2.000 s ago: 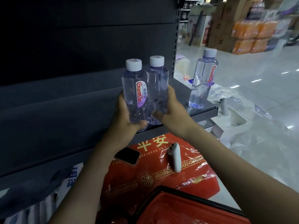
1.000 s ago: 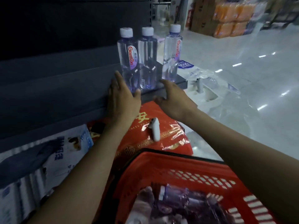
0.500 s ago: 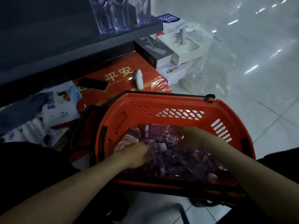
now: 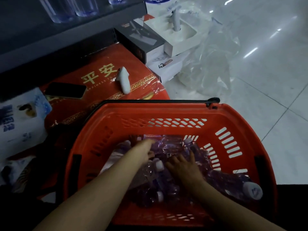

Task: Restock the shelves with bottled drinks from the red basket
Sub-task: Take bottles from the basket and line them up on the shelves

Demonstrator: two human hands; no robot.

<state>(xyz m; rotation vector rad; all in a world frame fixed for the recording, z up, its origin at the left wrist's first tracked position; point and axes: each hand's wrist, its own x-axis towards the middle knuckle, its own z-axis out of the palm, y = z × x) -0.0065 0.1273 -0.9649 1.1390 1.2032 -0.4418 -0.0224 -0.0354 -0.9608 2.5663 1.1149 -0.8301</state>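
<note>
Both are in the red basket (image 4: 233,117) among loose bottles (image 4: 171,145). The right hand (image 4: 185,167) lies spread, released; whether the left hand (image 4: 143,150) grasps anything cannot be told. Recommended: take the bottle under each palm, mid-body.

1. A shop aisle: a red plastic shopping basket (image 4: 166,110) with a black handle fills the foreground, heaped with clear bottled drinks (image 4: 171,145).
2. A dark metal retail shelf (image 4: 50,35) runs across the upper left, with the bases of more bottles (image 4: 86,9) lined up near its edge.
3. Packaged stock lies below the shelf: a shrink-wrapped red gift box (image 4: 106,64), white product cartons (image 4: 168,67) and a printed multipack (image 4: 21,124).
4. Glossy pale floor tiles (image 4: 266,64) reflect bright streaks of light, and crumpled clear plastic wrap (image 4: 211,64) lies beside the cartons.
</note>
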